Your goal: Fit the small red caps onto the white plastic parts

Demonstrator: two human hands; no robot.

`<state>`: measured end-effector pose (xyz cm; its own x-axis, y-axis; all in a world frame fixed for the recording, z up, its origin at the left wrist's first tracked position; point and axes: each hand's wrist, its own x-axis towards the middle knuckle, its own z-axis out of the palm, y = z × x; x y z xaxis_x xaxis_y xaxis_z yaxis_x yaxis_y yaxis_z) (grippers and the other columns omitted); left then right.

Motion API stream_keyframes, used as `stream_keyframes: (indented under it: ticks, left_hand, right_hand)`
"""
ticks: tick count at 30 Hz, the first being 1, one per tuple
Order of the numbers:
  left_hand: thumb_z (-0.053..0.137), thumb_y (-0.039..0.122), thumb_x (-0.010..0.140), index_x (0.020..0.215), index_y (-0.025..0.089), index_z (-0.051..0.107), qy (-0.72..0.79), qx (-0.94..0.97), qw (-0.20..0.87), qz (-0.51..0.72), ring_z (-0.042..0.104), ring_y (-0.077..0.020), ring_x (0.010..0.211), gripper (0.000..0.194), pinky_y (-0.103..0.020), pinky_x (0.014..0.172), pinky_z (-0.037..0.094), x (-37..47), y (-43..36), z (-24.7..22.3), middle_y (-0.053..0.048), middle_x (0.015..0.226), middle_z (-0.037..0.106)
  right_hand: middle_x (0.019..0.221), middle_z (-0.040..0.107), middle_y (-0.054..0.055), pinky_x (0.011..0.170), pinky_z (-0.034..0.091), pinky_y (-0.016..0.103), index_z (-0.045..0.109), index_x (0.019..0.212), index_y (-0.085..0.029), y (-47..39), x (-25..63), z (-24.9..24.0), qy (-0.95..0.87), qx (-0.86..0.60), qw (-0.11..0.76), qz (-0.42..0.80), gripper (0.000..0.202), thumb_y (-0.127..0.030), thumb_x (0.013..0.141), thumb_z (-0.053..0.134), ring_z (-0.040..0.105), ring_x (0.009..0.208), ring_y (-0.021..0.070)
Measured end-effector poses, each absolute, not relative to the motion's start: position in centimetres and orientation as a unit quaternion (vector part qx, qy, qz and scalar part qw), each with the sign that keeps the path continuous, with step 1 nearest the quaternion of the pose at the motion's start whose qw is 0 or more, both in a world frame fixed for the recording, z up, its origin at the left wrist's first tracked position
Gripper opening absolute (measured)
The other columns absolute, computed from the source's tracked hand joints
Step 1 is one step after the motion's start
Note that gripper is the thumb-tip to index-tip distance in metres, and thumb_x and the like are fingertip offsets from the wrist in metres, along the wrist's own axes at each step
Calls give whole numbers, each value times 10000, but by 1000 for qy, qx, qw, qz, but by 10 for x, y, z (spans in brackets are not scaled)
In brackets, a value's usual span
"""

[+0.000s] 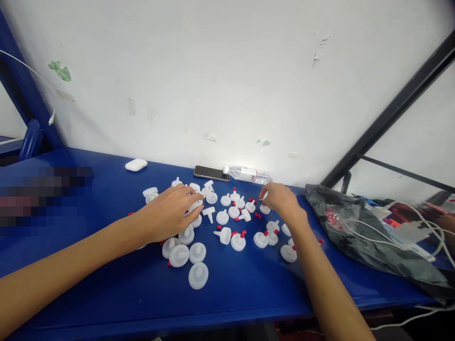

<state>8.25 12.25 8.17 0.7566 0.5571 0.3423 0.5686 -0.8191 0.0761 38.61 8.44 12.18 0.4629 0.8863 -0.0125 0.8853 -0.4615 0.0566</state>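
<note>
Many white plastic nozzle caps with wide round bases lie scattered on the blue table. Some carry small red tips on their spouts, and loose red tips lie among them. My left hand rests over the left cluster, its fingers curled round a white nozzle cap that shows between thumb and fingers. At the right of the group, my right hand pinches another white nozzle cap by its top, the base near the tabletop. My fingers and palms partly cover the caps beneath them.
Along the wall lie a white earphone case, a dark phone and a clear water bottle on its side. A grey plastic bag with cables lies at right. The blue table has a front edge close to me.
</note>
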Motion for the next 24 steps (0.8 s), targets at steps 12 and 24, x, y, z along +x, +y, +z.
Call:
stream_keyframes:
  ticks: [12,24]
  left_hand:
    - [380,374,1056,1230,174,706,-281,-939,33,-194,674,-318,1063,420,-474,895,550,84,122,83,-139,1160,731]
    - [385,364,1054,1192,183,714,-285,-939,31,-193,674,-314,1038,401,-465,872,553,84,120,84,-141,1135,731]
  right_hand:
    - [1293,667,113,943,573,467,636,1295,-171,88,400,121,455,888,7,68,347,-364,1006,647,675,1123,259]
    - [1146,717,123,920,555,437,716,1111,-151,85,407,121,465,878,-84,73,174,-253,986,649,693,1063,263]
